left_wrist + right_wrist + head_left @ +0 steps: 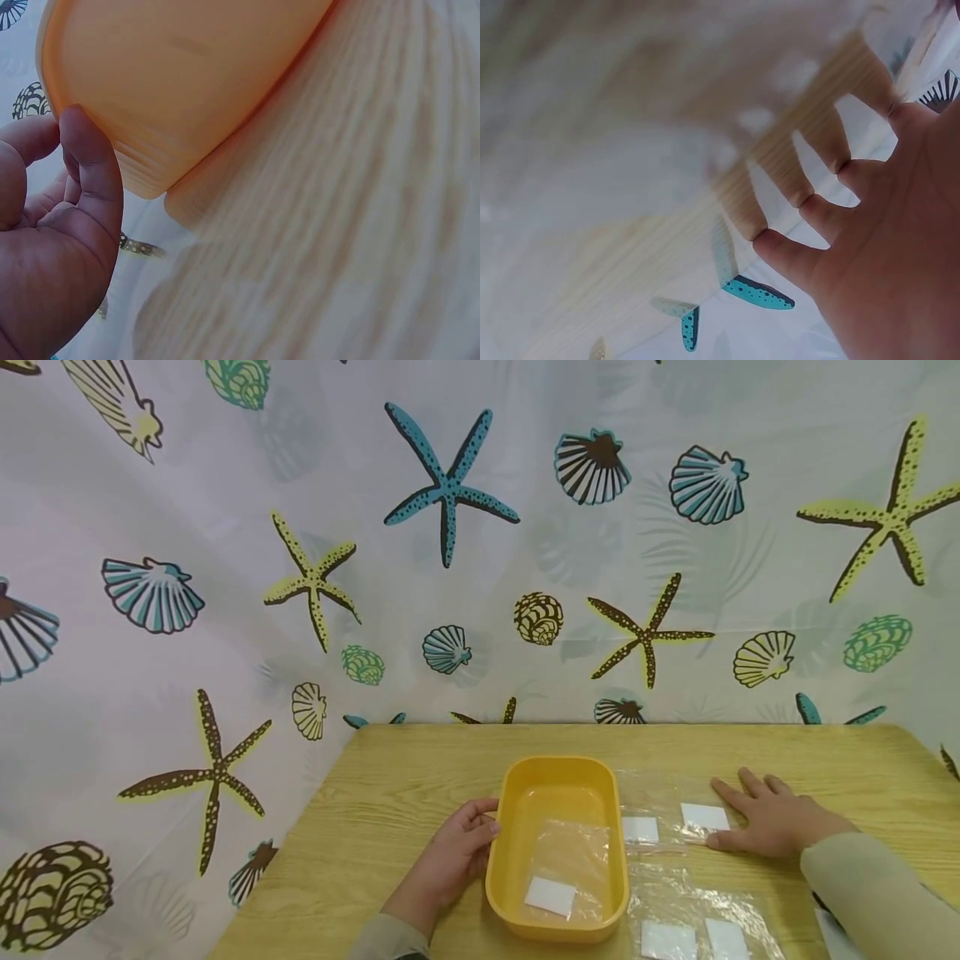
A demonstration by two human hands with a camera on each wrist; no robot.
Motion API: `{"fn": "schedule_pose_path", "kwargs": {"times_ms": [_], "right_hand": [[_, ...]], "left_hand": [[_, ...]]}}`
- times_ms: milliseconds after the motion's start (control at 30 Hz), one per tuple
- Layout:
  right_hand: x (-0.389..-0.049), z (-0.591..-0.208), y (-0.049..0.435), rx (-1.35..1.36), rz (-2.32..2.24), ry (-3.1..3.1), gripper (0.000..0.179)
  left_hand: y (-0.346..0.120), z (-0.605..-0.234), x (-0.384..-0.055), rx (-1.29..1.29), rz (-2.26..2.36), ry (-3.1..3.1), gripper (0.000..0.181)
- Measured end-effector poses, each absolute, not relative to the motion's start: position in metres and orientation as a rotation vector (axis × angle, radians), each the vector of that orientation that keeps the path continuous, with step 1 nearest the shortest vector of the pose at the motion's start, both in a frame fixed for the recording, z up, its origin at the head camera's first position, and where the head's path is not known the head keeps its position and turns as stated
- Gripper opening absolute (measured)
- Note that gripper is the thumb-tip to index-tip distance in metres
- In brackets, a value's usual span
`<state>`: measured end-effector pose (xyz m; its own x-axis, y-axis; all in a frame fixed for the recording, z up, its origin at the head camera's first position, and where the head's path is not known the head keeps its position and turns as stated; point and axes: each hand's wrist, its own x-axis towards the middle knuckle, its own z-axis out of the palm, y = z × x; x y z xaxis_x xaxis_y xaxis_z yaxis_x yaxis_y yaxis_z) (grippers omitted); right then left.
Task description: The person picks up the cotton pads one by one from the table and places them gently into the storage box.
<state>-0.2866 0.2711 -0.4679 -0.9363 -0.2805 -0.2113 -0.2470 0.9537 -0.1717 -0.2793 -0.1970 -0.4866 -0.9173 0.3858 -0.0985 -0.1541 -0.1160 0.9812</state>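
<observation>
A yellow plastic tub (557,933) stands on the table, and my left hand (459,852) grips its left rim between thumb and fingers. In the left wrist view, the thumb lies against the tub wall (187,82) near its edge. Inside the tub is a clear plastic bag (573,847) with a white rectangle (551,896) at its lower end. My right hand (772,818) lies to the right with fingers spread. Its thumb and index finger are beside a white rectangle (705,816) on another clear bag. The right wrist view shows the fingertips (769,244) touching the tabletop.
More clear bags with white rectangles (640,829) (667,940) (726,938) lie flat to the right of the tub. Wooden tabletop (405,777) extends left and behind. A patterned curtain (480,610) with starfish and shells hangs at the table's back edge.
</observation>
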Motion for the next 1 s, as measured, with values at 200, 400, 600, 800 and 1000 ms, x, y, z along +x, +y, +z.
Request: {"fn": "schedule_pose_path", "kwargs": {"times_ms": [200, 400, 600, 800, 1000], "right_hand": [[-0.2850, -0.4667, 0.2699, -0.397, -0.180, 2.895, 0.103], [-0.2839, -0.4650, 0.2696, -0.393, -0.166, 2.901, 0.098], [-0.2827, -0.4644, 0.2702, -0.421, -0.151, 2.915, 0.090], [-0.2824, -0.4599, 0.2707, -0.455, -0.150, 2.919, 0.082], [-0.2826, -0.4620, 0.2714, -0.414, -0.185, 2.917, 0.077]], "left_hand": [[-0.1981, -0.4873, -0.2797, 0.250, 2.090, 1.806, 0.048], [-0.1984, -0.4880, -0.2794, 0.240, 2.089, 1.816, 0.047], [-0.1980, -0.4869, -0.2784, 0.246, 2.088, 1.814, 0.048], [-0.1979, -0.4884, -0.2806, 0.262, 2.089, 1.806, 0.048], [-0.1968, -0.4882, -0.2801, 0.245, 2.087, 1.818, 0.046]]}}
